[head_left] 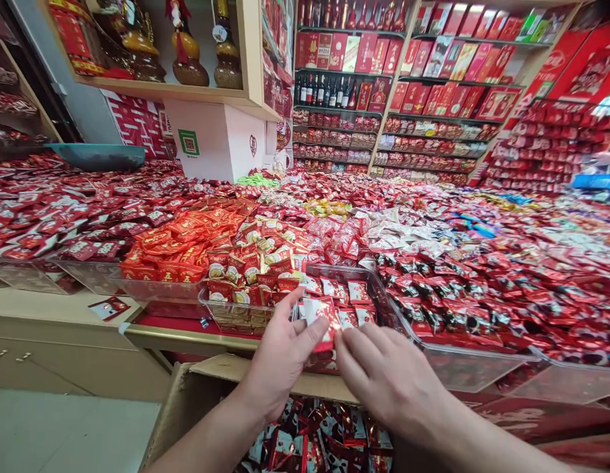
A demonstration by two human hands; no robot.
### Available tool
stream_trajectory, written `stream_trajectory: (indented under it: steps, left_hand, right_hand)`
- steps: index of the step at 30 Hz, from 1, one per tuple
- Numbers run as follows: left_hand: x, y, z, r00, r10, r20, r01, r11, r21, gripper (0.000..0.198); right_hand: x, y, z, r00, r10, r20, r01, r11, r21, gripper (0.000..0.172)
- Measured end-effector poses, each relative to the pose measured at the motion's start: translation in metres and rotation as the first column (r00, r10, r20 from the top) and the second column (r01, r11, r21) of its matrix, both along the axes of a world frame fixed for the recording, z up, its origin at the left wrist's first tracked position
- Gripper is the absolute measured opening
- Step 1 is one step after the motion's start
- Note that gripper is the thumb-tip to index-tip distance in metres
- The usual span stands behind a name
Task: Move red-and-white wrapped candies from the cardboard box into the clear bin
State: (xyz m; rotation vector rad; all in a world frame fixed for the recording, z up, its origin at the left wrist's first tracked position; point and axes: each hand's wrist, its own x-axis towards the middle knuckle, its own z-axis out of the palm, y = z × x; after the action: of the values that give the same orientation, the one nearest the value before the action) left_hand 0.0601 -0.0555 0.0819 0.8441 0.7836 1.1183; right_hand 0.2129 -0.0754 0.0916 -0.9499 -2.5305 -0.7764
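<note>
My left hand (275, 355) pinches a small red-and-white wrapped candy packet (318, 320) between thumb and fingers. At the packet's right edge, the curled fingers of my right hand (391, 371) grip its corner. Both hands are over the front of a clear plastic bin (383, 299), where similar red-and-white packets (358, 293) lie in rows. Below my forearms stands an open cardboard box (213, 369) holding many loose red-and-white packets (319, 437). My right fingertips are partly hidden behind the hand.
Left of the bin are durian-labelled packets (258, 266) and orange-red packets (179, 243) in clear bins. Dark red packets (433, 295) fill the bin to the right. A single packet (108, 307) lies on the counter ledge. Shelves (378, 75) with boxes and bottles stand behind.
</note>
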Motion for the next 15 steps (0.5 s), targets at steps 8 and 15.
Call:
stream_trajectory:
  steps: [8,15]
  left_hand:
    - [0.006,-0.003,-0.018,0.998,0.0,-0.064,0.007,0.994,0.112,0.06]
    - [0.011,0.002,-0.013,0.99,-0.045,-0.133,0.073,0.975,0.21,0.043]
  right_hand:
    - [0.007,-0.013,-0.018,0.957,0.05,-0.286,-0.135,0.949,-0.284,0.017]
    - [0.013,0.016,-0.002,0.531,-0.413,-0.74,-0.409,0.639,-0.651,0.024]
